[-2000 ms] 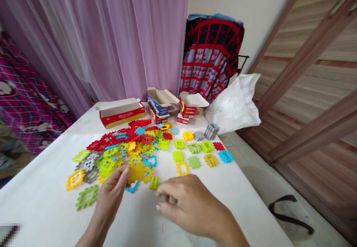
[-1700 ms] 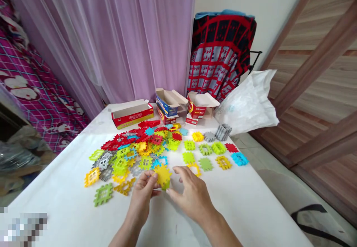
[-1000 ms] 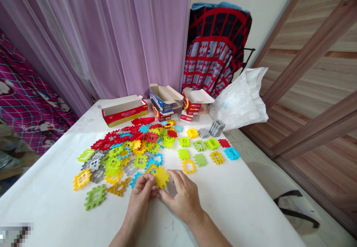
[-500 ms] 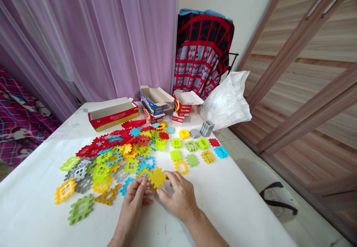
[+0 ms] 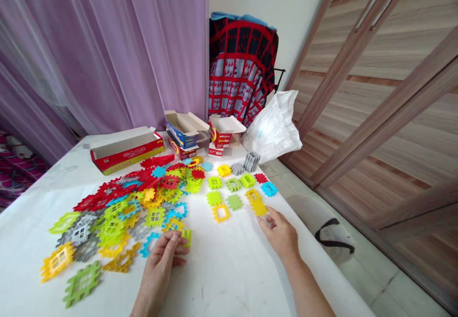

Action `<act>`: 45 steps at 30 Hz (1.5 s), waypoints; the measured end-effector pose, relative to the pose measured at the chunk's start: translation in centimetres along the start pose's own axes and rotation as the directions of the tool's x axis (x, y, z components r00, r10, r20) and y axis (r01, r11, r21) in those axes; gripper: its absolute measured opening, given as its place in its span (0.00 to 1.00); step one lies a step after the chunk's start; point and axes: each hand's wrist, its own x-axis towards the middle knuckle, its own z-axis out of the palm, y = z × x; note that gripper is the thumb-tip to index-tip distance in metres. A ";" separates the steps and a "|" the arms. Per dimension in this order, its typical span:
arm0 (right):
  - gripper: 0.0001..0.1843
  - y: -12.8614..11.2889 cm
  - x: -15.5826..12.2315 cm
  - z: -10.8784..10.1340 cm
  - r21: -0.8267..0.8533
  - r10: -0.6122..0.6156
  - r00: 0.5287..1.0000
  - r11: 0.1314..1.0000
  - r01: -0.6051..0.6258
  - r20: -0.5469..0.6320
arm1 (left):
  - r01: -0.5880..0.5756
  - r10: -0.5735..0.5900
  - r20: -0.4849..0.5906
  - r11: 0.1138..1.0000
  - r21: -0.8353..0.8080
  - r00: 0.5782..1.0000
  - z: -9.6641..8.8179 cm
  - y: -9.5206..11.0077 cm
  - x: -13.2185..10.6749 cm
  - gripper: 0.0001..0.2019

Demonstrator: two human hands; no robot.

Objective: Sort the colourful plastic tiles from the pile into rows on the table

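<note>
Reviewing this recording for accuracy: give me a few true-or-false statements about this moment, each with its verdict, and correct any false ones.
1. The right hand is nearest a yellow plastic notched square tile. True.
2. The left hand holds a red plastic tile. False: it is beside a small lime-green plastic piece.
3. A long red cardboard box is shut. False: it lies open, flap raised.
4. A grey cylindrical stack of tiles stands upright near a white plastic bag. True.

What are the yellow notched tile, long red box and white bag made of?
The yellow notched tile looks like moulded rigid plastic: uniform colour, crisp teeth, mild sheen. The long red box seems printed paperboard: glossy face, plain pale inside, folded flaps. The white bag looks like thin plastic film: soft creases, faint sheen.
</note>
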 end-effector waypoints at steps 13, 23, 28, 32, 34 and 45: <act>0.26 4.3 3.5 -3.7 -0.360 0.249 0.945 0.919 -0.161 0.213 | -0.029 0.029 0.013 0.999 0.035 1.000 -0.5 -0.8 0.5 0.31; 0.25 3.5 3.5 -4.3 -0.400 0.220 0.934 0.912 -0.093 0.283 | -0.050 0.049 0.018 0.998 0.042 0.999 -0.7 -0.9 0.6 0.30; 0.26 3.2 3.5 -4.4 -0.411 0.221 0.930 0.908 -0.085 0.294 | -0.040 0.039 0.027 0.998 0.042 0.999 -0.4 -0.5 0.5 0.30; 0.26 3.4 3.4 -4.1 -0.402 0.226 0.933 0.910 -0.099 0.280 | -0.031 0.031 0.015 0.999 0.037 0.999 -0.3 -0.4 0.3 0.31; 0.26 3.6 3.3 -4.0 -0.397 0.220 0.941 0.912 -0.104 0.257 | -0.026 0.026 0.015 0.999 0.032 1.000 -0.3 -0.3 0.3 0.31; 0.26 5.8 2.4 -2.9 -0.047 0.282 0.953 0.956 -0.288 -0.107 | -0.054 0.053 -0.021 0.997 -0.049 0.998 -0.1 0.0 -0.4 0.26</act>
